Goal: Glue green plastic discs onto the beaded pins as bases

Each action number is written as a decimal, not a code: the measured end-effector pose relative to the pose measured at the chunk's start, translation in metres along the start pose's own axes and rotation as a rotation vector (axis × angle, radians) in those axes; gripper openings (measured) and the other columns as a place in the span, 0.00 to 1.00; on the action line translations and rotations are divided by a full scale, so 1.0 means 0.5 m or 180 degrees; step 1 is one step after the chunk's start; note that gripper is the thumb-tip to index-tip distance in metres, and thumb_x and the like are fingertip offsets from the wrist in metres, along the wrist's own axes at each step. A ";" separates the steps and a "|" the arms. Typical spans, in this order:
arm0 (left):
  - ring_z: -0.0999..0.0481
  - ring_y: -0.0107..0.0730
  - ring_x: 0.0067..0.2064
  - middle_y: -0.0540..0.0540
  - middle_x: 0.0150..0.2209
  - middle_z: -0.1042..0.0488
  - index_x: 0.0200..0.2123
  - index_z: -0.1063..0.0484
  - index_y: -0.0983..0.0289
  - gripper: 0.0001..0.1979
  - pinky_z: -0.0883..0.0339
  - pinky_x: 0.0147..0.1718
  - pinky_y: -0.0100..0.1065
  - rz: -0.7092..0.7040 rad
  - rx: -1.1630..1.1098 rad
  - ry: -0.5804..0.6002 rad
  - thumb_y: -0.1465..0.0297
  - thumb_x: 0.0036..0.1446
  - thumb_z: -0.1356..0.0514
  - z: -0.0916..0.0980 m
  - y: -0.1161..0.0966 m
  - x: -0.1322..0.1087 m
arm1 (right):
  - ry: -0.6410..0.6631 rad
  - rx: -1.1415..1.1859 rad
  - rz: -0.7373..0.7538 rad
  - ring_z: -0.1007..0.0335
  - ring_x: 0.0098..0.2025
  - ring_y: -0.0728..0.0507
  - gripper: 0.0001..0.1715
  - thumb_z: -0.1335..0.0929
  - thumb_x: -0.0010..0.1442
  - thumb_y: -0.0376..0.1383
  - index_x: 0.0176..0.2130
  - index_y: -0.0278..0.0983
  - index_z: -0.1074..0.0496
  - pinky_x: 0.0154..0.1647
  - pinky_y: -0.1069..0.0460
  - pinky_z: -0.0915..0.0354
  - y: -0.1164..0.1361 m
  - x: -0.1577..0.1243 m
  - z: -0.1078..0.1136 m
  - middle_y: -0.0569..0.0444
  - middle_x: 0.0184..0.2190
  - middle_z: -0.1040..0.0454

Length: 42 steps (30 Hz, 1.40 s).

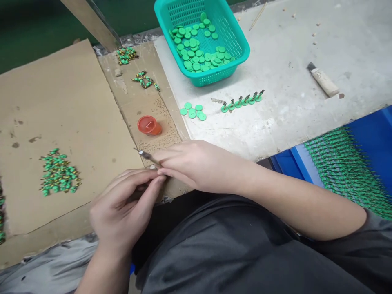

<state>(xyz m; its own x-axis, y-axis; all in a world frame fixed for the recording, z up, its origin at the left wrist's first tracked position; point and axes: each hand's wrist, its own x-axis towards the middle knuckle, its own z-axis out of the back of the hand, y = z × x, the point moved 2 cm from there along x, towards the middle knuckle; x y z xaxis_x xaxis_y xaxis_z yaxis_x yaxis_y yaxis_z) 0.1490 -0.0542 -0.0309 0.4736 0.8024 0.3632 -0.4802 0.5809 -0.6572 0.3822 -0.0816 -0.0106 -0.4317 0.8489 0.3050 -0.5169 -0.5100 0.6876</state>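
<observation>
My right hand [199,165] is closed around a thin pen-like tool [147,156], dark with a pale band, pointing up and left past the fingers. Thumb and forefinger of my left hand [124,200] pinch together against the right fingertips at the table's front edge; whatever they hold is hidden. Just beyond the hands stands a small red cup [149,125] with liquid in it. Several loose green discs [192,113] with small holes lie farther right. Beside them, small dark-and-green figures [241,101] stand in a row on green round bases.
A teal basket [241,51] holds many green discs. Piles of small green figures lie on cardboard [61,173] and on the board [127,56] behind the cup. A white tube [324,81] lies at the right. Below the table, a blue bin [367,134] holds rows of green figures.
</observation>
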 end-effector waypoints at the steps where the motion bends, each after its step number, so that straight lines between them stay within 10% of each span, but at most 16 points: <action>1: 0.12 0.37 0.41 0.51 0.42 0.10 0.44 0.11 0.52 0.07 0.16 0.47 0.39 0.0006 -0.0020 0.0018 0.71 0.65 0.25 0.000 0.000 0.000 | -0.0052 -0.0015 0.0042 0.13 0.58 0.41 0.11 0.32 0.82 0.29 0.50 0.41 0.20 0.62 0.45 0.18 -0.001 -0.002 0.000 0.52 0.55 0.11; 24: 0.13 0.29 0.42 0.48 0.41 0.12 0.46 0.13 0.55 0.10 0.20 0.50 0.32 -0.0258 -0.0093 0.0040 0.76 0.66 0.26 -0.010 -0.009 0.009 | 0.0135 0.0072 -0.0073 0.15 0.64 0.43 0.14 0.34 0.82 0.26 0.60 0.34 0.22 0.67 0.49 0.23 0.012 0.006 -0.006 0.46 0.59 0.12; 42: 0.12 0.27 0.43 0.48 0.43 0.10 0.47 0.12 0.55 0.10 0.21 0.50 0.29 -0.0217 -0.0161 0.0064 0.75 0.66 0.26 -0.008 -0.004 0.004 | -0.0468 -0.0145 0.0002 0.14 0.54 0.41 0.17 0.38 0.86 0.33 0.53 0.34 0.20 0.60 0.47 0.21 0.010 -0.044 -0.027 0.48 0.49 0.12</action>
<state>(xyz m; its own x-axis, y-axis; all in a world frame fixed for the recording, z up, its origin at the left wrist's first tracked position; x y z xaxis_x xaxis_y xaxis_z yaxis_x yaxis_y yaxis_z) 0.1538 -0.0545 -0.0313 0.5189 0.7580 0.3953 -0.4086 0.6261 -0.6641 0.3791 -0.1046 -0.0229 -0.3210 0.8580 0.4009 -0.5510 -0.5135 0.6578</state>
